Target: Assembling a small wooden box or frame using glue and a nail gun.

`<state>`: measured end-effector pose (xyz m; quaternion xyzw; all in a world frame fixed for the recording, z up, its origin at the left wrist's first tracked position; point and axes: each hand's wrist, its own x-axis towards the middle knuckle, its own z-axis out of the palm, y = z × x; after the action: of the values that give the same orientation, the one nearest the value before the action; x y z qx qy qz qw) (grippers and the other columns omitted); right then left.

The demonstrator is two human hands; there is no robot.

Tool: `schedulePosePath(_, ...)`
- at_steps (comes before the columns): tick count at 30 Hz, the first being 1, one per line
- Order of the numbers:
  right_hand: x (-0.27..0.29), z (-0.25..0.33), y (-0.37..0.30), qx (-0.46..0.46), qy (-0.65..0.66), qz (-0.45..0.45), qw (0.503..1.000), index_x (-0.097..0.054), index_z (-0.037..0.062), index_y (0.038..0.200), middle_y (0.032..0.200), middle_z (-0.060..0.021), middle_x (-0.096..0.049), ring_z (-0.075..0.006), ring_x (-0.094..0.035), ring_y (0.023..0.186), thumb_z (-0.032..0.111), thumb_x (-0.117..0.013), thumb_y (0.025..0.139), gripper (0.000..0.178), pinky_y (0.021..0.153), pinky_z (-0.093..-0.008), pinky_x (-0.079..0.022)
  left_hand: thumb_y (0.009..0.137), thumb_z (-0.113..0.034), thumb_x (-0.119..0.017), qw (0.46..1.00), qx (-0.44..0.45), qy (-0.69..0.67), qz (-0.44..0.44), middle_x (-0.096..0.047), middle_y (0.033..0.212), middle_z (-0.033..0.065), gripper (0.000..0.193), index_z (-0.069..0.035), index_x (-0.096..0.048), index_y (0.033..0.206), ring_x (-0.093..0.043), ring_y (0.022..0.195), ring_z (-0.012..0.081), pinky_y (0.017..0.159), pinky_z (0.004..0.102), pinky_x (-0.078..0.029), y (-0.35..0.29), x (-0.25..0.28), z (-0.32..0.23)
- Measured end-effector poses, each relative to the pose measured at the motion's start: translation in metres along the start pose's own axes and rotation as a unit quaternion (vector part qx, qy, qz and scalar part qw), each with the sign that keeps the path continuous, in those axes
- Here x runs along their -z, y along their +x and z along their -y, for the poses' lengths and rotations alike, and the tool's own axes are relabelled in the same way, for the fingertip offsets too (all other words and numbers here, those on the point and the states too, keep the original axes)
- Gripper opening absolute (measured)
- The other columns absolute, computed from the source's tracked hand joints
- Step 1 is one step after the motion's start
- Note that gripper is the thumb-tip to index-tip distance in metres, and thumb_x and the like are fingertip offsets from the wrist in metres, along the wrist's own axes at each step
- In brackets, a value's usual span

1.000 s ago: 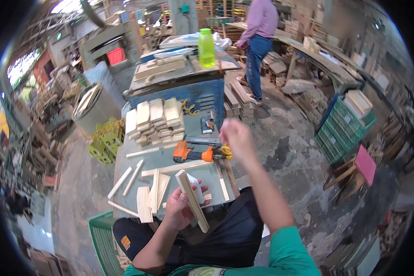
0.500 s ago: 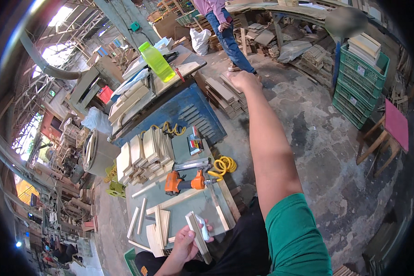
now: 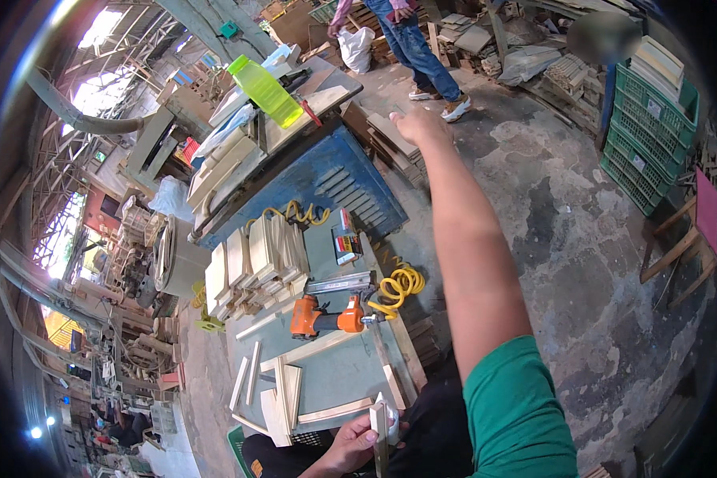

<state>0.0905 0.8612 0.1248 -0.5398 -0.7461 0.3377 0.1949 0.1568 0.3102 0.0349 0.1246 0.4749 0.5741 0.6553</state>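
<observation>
My left hand [image 3: 350, 448], low in the view, grips a short pale wooden strip [image 3: 380, 430]. A white object [image 3: 393, 417] shows behind the strip at the fingers; its kind is unclear. My right hand [image 3: 425, 127] is stretched far forward in the air, its fingers curled and partly hidden, so any thing inside cannot be made out. Loose wooden strips [image 3: 283, 390] lie on the grey worktable [image 3: 327, 370] near my left hand. Beyond them an orange-and-black nail gun [image 3: 323, 317] rests on its side, joined to a coiled yellow air hose [image 3: 401, 288].
Stacked wooden pieces [image 3: 255, 267] and a small box [image 3: 346, 243] sit at the table's far end. A lime-green bottle [image 3: 267, 92] lies on another bench. A person in jeans [image 3: 410, 48] stands ahead. Green crates [image 3: 649, 119] and a pink-topped stool [image 3: 707, 211] stand right.
The view has shifted, and my left hand with the wooden strip now appears further right and lower. My right arm stays outstretched. The person ahead has changed stance, feet now apart.
</observation>
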Motion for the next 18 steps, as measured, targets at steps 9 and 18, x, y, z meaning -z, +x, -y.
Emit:
schedulePosePath(9, -0.015, -0.022, -0.233, 0.373, 0.187, 0.295, 0.86, -0.068, 0.004, 0.092, 0.082, -0.0085, -0.067, -0.0171, -0.061, 0.074, 0.034, -0.063, 0.096, 0.031, 0.069, -0.0358, -0.05, 0.093, -0.028, -0.07, 0.986, -0.16, 0.036, -0.02, -0.04, 0.149, 0.0186, 0.041, -0.003, -0.06, 0.124, -0.043, 0.137, 0.0364, 0.107, 0.0566, -0.045, -0.014, -0.023, -0.044)
schedulePosePath(18, -0.086, -0.077, -0.455, 0.141, 0.422, 0.364, 0.818, -0.066, 0.0019, 0.113, 0.092, -0.0014, -0.066, -0.0081, -0.059, 0.079, 0.039, -0.061, 0.099, 0.04, 0.074, -0.0255, -0.049, 0.095, -0.03, -0.068, 0.978, -0.207, -0.021, 0.032, -0.058, 0.124, 0.0056, 0.05, 0.002, -0.054, 0.131, -0.054, 0.116, 0.0153, 0.1, 0.0315, -0.042, -0.058, -0.001, -0.007)
